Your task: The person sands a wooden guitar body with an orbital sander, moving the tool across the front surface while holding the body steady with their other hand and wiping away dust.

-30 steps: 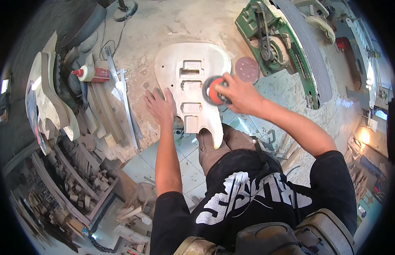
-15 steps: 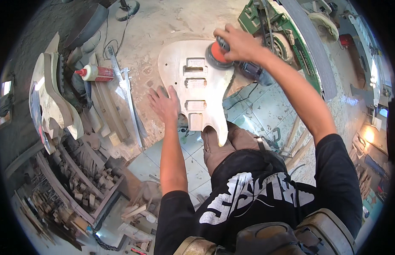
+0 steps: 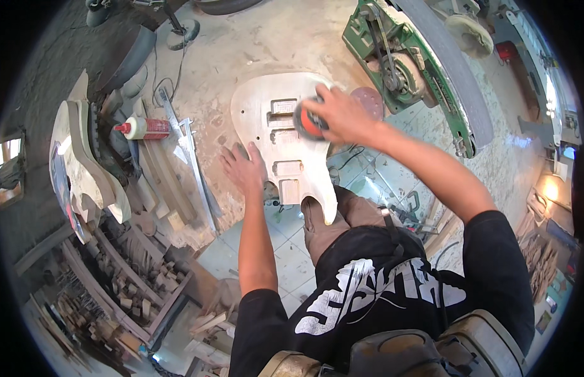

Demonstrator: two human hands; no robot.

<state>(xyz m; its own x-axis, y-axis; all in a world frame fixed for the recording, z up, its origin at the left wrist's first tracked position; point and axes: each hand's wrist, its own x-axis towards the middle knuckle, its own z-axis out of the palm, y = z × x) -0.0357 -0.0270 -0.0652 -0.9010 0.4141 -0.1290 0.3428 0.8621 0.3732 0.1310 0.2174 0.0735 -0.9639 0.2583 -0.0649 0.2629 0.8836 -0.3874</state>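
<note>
A pale wooden guitar body [image 3: 254,100] with several routed cavities lies at the edge of the workbench. My left hand [image 3: 242,166] rests with fingers spread along the body's lower left edge. In my right hand [image 3: 345,119] is an orange and black sander [image 3: 308,122], held on the body's right half beside the upper cavities; its rear is hidden under the hand. A pinkish sanding disc [image 3: 370,100] with holes lies behind that hand, right of the body.
A green belt sander machine [image 3: 405,75] stands at upper right. At left are a red-and-white bottle [image 3: 147,127], metal rulers and calipers [image 3: 188,151], wood strips [image 3: 163,182] and more guitar bodies [image 3: 84,163]. Offcuts [image 3: 141,295] fill a rack at lower left.
My right hand went up and right with the sander half a second ago, and is now back lower and leftward on the body. My left hand stays on the edge. The view has shifted slightly.
</note>
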